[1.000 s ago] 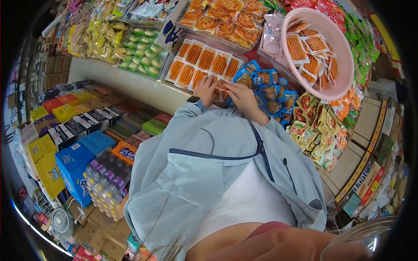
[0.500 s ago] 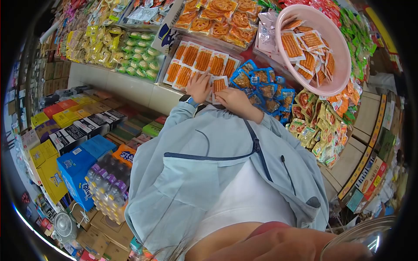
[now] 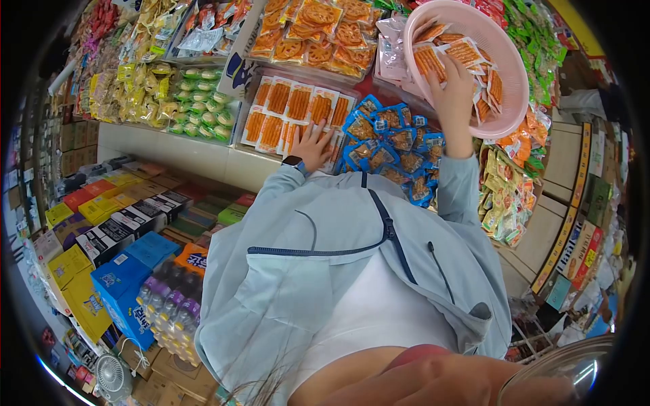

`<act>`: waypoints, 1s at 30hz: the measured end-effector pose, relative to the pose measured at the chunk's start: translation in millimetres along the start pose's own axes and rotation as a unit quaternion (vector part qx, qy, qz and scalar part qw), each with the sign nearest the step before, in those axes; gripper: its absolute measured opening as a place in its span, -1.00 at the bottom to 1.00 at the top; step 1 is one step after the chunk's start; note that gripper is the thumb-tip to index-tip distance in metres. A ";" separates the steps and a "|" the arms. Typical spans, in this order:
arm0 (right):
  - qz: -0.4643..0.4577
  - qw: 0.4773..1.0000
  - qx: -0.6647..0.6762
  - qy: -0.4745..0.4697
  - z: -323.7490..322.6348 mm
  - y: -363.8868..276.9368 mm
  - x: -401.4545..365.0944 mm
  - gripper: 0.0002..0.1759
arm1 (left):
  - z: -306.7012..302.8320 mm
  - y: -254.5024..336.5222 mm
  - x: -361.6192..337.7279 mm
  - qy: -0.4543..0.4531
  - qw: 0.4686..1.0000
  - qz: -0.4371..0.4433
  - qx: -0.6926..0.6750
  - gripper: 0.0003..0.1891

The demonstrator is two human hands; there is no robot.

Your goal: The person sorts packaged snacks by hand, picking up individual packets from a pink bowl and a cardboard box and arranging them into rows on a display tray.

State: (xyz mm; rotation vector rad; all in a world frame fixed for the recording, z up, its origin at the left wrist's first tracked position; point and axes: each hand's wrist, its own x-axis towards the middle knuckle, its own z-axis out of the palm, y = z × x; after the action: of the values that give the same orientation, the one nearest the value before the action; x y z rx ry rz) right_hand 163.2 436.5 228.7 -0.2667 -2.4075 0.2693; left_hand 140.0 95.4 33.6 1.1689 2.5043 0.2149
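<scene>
My left hand (image 3: 313,147) lies with fingers spread on the flat, clear-and-white packets of orange snack strips (image 3: 299,103), which stand in neat rows in a display bin (image 3: 238,140). A watch is on that wrist. Over at the right, my right hand (image 3: 453,93) reaches over the rim of a pink plastic basin (image 3: 497,132). Its thumb and fingers are closed at the edge of a snack packet (image 3: 427,61) of the same kind. More such packets (image 3: 466,53) lie loosely heaped in the basin.
Blue snack packets (image 3: 399,140) fill the space between the bin and the basin. Behind are packets of orange slices (image 3: 318,34); green-and-white packs (image 3: 203,101) are at the left. Stacked cartons (image 3: 128,271) and shrink-wrapped bottles (image 3: 169,304) stand lower left.
My right hand has left the bin and moved right and away from me into the basin. The packet it had at the bin is now among the rows. My left hand has spread its fingers.
</scene>
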 end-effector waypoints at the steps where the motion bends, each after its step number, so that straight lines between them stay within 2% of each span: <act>1: 0.021 0.998 -0.042 -0.033 1.4 6.2 -1.3 -0.61 | -0.3 -0.2 -1.0 0.010 1.000 0.005 0.004 -0.24; 3: 0.059 0.985 -0.125 -0.100 8.1 14.5 -6.9 -0.55 | -3.2 0.2 -1.1 0.008 1.000 0.004 0.002 -0.24; 6: 0.099 0.988 0.006 -0.116 18.2 29.5 -12.0 -0.52 | -0.8 0.7 -4.4 0.020 1.000 0.005 -0.001 -0.25; 11: 0.086 0.992 0.058 -0.077 2.5 45.9 -16.2 -0.62 | -1.5 6.0 -3.8 -0.001 1.000 0.011 0.010 -0.22; 14: 0.254 0.928 0.258 -0.086 -35.3 30.2 -9.4 -0.71 | 0.5 6.9 -5.5 -0.003 1.000 0.008 0.015 -0.20; 17: 0.273 0.895 0.351 -0.031 -49.7 6.3 -19.7 -0.76 | 5.0 4.1 -3.6 -0.003 1.000 0.011 0.016 -0.19; 21: 0.248 0.852 0.460 0.028 -55.0 -44.5 -31.4 -0.74 | 13.4 2.8 -1.5 0.002 1.000 0.008 0.023 -0.17; 23: 0.240 0.842 0.479 -0.064 -48.5 -65.0 -38.6 -0.72 | 10.0 4.1 -2.2 0.006 1.000 0.011 0.013 -0.18; 24: 0.246 0.832 0.477 -0.143 -38.0 -71.3 -42.6 -0.70 | 8.6 5.6 -3.2 0.008 1.000 0.012 0.008 -0.18; 26: 0.266 0.823 0.440 -0.241 -2.7 -85.4 -59.7 -0.70 | 4.4 7.7 -4.8 -0.003 1.000 0.006 0.014 -0.18; 28: 0.234 0.839 0.437 -0.225 49.3 -92.9 -84.9 -0.70 | 2.3 8.8 -6.2 0.015 1.000 0.007 0.011 -0.19; 29: 0.187 0.886 0.369 -0.208 69.7 -98.6 -92.6 -0.61 | 1.7 8.5 -5.7 0.037 0.999 0.012 0.005 -0.20; 30: 0.185 0.889 0.359 -0.217 90.2 -102.8 -100.8 -0.57 | 1.2 8.2 -5.6 0.059 0.998 0.017 -0.001 -0.21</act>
State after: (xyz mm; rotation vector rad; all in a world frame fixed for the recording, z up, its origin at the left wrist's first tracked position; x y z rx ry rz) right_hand 166.0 300.7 126.6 -0.3389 -2.4573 1.4906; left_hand 149.6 96.4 36.4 1.2316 2.5863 0.3027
